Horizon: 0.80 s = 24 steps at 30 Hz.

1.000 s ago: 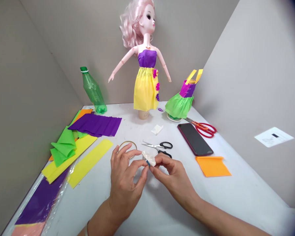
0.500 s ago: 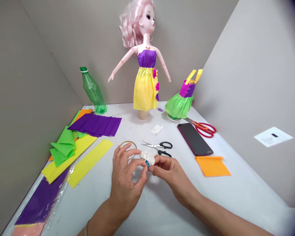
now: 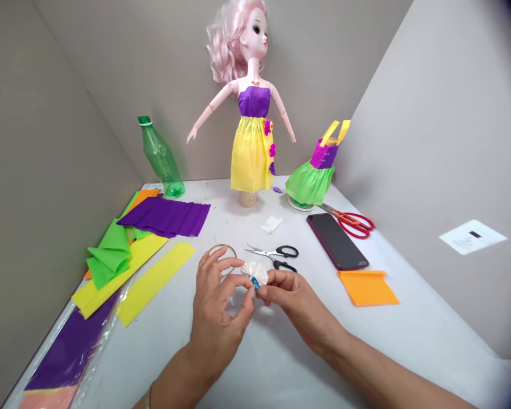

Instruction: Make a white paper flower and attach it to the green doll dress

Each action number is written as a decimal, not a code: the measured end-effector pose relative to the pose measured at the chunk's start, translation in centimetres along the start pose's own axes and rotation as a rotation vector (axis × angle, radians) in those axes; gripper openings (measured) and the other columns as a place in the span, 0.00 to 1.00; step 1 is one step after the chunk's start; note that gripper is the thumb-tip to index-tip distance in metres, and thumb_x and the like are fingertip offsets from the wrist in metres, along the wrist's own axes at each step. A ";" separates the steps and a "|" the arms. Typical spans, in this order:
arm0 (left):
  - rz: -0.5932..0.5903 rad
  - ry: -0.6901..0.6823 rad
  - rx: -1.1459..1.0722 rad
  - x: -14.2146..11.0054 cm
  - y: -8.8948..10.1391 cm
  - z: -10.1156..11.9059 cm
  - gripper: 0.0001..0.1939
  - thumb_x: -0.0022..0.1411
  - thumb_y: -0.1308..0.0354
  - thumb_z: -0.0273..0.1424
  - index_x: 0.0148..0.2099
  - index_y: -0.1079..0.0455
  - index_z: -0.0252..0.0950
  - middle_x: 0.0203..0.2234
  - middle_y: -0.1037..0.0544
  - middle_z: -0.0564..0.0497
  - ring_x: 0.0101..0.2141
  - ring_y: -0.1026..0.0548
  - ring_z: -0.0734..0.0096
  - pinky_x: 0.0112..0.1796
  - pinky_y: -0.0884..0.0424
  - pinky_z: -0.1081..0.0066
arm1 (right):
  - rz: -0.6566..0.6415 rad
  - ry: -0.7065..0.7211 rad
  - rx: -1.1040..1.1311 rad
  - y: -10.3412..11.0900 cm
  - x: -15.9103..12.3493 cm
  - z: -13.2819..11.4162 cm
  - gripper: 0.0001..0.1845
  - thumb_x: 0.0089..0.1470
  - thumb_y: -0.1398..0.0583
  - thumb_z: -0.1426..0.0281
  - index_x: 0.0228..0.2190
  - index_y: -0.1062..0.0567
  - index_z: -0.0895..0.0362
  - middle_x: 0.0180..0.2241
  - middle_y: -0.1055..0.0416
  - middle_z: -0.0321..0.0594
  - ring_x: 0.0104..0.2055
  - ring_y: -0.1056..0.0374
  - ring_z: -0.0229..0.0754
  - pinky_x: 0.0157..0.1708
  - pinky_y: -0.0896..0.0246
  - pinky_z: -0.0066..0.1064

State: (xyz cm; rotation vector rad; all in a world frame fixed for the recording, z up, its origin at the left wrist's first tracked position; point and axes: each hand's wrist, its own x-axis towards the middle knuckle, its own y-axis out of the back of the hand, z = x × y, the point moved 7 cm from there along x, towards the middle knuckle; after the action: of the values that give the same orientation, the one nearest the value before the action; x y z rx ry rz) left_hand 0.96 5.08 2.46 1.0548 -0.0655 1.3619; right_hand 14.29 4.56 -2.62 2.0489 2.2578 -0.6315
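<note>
A small white pleated paper fan (image 3: 255,272) with a shiny blue piece (image 3: 255,283) at its gathered base is held up between my two hands. My left hand (image 3: 222,301) pinches the blue base between thumb and index finger, its other fingers raised. On the other side, my right hand (image 3: 298,298) grips the fan's right edge with thumb and index finger. Just behind the fan lie black-handled scissors (image 3: 276,251), blades apart. A thin gold ring (image 3: 222,246) shows partly behind my left fingers.
A pink-haired doll (image 3: 252,142) stands at the back, between a green bottle (image 3: 162,159) and a small paper dress (image 3: 313,176). On the right lie a phone (image 3: 337,241), red scissors (image 3: 353,221) and orange paper (image 3: 368,288). Purple crepe paper (image 3: 170,216) and yellow strips (image 3: 157,284) cover the left.
The white fan has tilted and spread, so its pleats and the blue piece show more. Both hands keep their pinch and have shifted only slightly.
</note>
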 end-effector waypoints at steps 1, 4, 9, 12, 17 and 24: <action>-0.002 0.002 -0.004 0.0 0.0 0.0 0.07 0.58 0.43 0.21 0.35 0.31 0.40 0.43 0.30 0.48 0.58 0.39 0.54 0.60 0.49 0.44 | 0.000 -0.002 0.003 0.0 0.0 0.0 0.09 0.46 0.33 0.66 0.23 0.26 0.58 0.22 0.35 0.31 0.27 0.45 0.36 0.32 0.51 0.29; -0.005 0.008 -0.015 -0.1 -0.1 -0.1 0.07 0.58 0.43 0.21 0.35 0.31 0.39 0.43 0.30 0.48 0.59 0.39 0.55 0.60 0.49 0.45 | -0.007 -0.010 0.024 0.0 -0.1 0.0 0.08 0.46 0.34 0.67 0.22 0.26 0.58 0.21 0.36 0.31 0.28 0.45 0.36 0.34 0.50 0.29; 0.012 0.007 -0.040 -0.1 0.0 -0.1 0.07 0.59 0.44 0.21 0.35 0.31 0.39 0.43 0.30 0.48 0.59 0.40 0.55 0.60 0.48 0.45 | -0.041 -0.030 0.074 -0.1 0.1 0.3 0.08 0.46 0.34 0.68 0.23 0.25 0.59 0.22 0.34 0.32 0.28 0.44 0.35 0.36 0.50 0.29; 0.017 0.002 -0.049 0.0 0.0 0.0 0.07 0.59 0.44 0.21 0.35 0.31 0.39 0.43 0.30 0.48 0.59 0.40 0.55 0.60 0.47 0.46 | -0.051 -0.039 0.096 -0.1 0.2 0.5 0.09 0.46 0.33 0.67 0.23 0.25 0.60 0.22 0.33 0.33 0.28 0.44 0.34 0.36 0.49 0.29; 0.014 0.012 -0.073 0.0 0.2 0.1 0.07 0.59 0.44 0.21 0.34 0.32 0.39 0.43 0.30 0.48 0.59 0.41 0.55 0.58 0.44 0.48 | -0.077 -0.050 0.173 0.1 0.3 0.8 0.08 0.47 0.33 0.68 0.25 0.24 0.60 0.22 0.34 0.33 0.27 0.44 0.33 0.36 0.49 0.28; 0.042 0.037 -0.112 -0.2 0.8 -0.1 0.06 0.61 0.45 0.23 0.35 0.33 0.39 0.44 0.30 0.48 0.60 0.41 0.56 0.58 0.43 0.51 | -0.065 -0.036 0.219 0.7 0.6 0.3 0.08 0.48 0.32 0.69 0.26 0.23 0.61 0.25 0.32 0.35 0.28 0.42 0.33 0.36 0.46 0.28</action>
State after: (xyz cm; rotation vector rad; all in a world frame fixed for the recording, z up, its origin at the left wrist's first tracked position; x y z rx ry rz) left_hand 0.19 4.83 2.78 0.9389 -0.1358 1.3994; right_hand 14.81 5.08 -3.31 2.0400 2.3365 -0.9525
